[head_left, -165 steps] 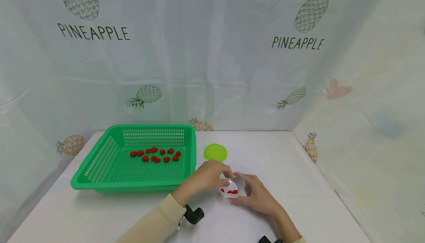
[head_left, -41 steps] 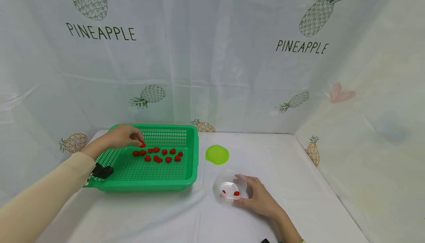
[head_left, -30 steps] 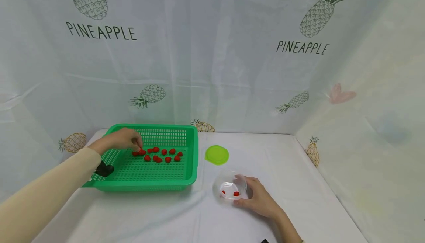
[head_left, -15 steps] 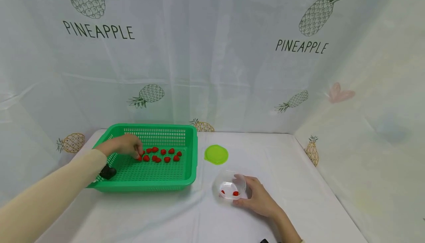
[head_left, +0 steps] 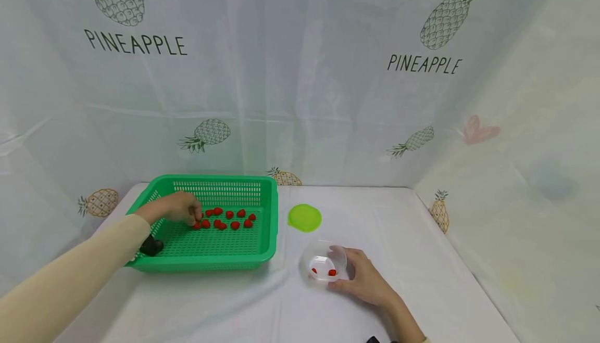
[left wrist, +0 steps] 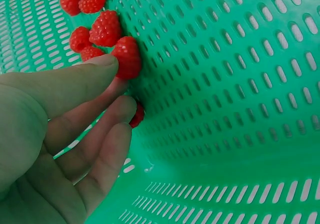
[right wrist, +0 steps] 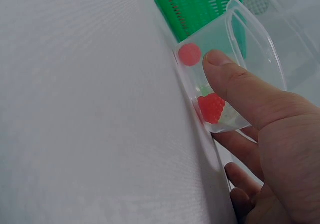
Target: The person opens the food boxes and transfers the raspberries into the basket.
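Observation:
Inside the green basket, my left hand is low at the left end of a group of red raspberries. Its thumb and finger pinch one raspberry close to the perforated floor; another raspberry shows partly behind the fingertips. On the table, my right hand grips the side of a clear plastic cup, thumb at the front and fingers behind. Two raspberries lie at the cup's bottom, one near the thumb and one farther along.
A bright green round lid lies on the white table, behind the cup and right of the basket. A pineapple-printed curtain hangs behind the table and along the right side.
My left hand has gone from the cup to the basket and lowered a raspberry to its floor. Fewer raspberries show in the cup than at first. The right hand has kept its hold.

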Demonstrator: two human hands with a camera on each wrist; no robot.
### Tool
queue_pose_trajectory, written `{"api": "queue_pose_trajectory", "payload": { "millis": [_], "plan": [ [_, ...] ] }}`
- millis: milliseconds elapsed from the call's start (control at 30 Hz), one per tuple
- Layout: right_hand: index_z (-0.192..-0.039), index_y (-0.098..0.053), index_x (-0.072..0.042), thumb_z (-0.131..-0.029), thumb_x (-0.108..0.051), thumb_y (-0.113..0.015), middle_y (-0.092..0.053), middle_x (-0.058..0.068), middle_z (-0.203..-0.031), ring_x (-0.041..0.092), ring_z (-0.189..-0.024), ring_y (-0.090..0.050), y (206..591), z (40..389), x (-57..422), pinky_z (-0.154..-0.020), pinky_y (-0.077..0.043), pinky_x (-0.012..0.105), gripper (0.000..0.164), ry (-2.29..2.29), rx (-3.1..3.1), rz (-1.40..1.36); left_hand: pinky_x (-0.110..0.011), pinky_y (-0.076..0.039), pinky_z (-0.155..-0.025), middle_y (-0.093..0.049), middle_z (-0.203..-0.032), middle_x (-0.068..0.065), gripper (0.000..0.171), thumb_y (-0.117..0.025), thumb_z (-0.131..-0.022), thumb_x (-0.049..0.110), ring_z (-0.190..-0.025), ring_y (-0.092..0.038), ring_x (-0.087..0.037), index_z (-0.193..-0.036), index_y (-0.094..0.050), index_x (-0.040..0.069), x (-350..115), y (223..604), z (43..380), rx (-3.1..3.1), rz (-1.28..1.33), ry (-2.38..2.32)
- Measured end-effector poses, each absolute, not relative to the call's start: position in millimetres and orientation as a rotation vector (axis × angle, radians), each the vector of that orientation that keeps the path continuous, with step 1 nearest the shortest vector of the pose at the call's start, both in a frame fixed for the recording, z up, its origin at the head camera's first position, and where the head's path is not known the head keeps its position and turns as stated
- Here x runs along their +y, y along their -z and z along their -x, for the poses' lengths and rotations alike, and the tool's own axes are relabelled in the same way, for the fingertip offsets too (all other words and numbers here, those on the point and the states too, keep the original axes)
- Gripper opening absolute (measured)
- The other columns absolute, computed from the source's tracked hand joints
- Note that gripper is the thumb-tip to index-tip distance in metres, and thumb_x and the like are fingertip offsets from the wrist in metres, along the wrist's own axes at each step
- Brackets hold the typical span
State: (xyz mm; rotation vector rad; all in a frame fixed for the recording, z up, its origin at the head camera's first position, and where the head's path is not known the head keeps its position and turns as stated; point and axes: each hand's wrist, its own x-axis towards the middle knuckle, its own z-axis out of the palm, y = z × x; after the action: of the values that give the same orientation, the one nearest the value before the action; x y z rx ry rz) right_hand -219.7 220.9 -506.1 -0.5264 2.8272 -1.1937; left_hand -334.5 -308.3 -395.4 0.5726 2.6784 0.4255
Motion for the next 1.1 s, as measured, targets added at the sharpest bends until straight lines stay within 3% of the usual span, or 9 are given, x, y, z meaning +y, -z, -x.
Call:
{"api": "queue_pose_trajectory", "payload": {
  "millis": [700, 1100],
  "plan": [
    [-0.15, -0.058, -0.032, -0.078, -0.053, -0.092, -0.059, -0.019, -0.14, 0.021, -0.141, -0.045, 509, 221, 223, -0.121, -0.037, 0.051, 0.082, 1.226, 2.793, 0.552, -0.043, -0.059, -0.08, -0.073, -0.102, -0.003, 0.01, -0.075, -0.097, 0.009, -0.096, -0.068, -0.023, -0.107, -0.075, 0.005, -307, 380, 339, 2.755, -0.656, -0.494],
    [-0.15, -0.059, -0.029, -0.077, -0.052, -0.093, -0.062, -0.02, -0.138, 0.019, -0.139, -0.046, 506, 221, 223, -0.121, -0.037, 0.05, 0.084, 1.213, 2.814, 0.572, -0.045, -0.059, -0.087, -0.076, -0.109, -0.003, 0.01, -0.073, -0.1, 0.014, -0.103, -0.07, -0.021, -0.109, -0.076, 0.014, -262, 347, 327, 2.778, -0.764, -0.635]
  ]
}}
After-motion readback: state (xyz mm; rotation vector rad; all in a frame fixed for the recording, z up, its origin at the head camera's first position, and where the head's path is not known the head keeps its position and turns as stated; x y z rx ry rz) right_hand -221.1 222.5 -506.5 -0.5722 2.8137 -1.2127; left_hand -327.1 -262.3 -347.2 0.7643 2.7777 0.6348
